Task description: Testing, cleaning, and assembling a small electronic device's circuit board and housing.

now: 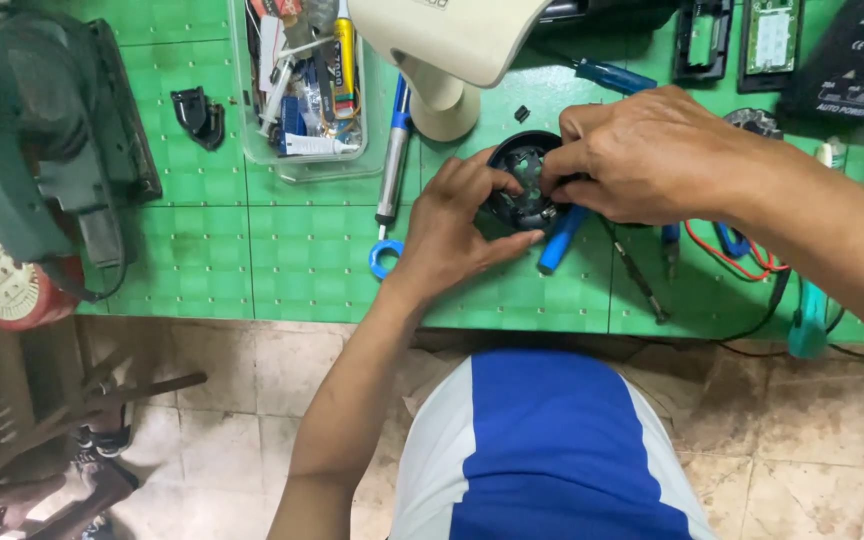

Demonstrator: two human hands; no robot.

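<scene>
Head view: both hands work at 1 round black housing [522, 180], mid-bench, well back from the near edge. Left hand [457, 225] fingers curl round its left rim; right hand [642, 155] fingers pinch inside its top. Green bench [302, 260] open at front-left, crowded to the right w/ red wires [742, 262]. 1 clear tray [302, 165] of small packets sits back-left. 1 blue-handled tool [562, 240] lies under the housing.

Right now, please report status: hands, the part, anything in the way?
Left hand and right hand both grip the round black part. Blue-handled tool lies beneath. Lamp base close behind.
</scene>
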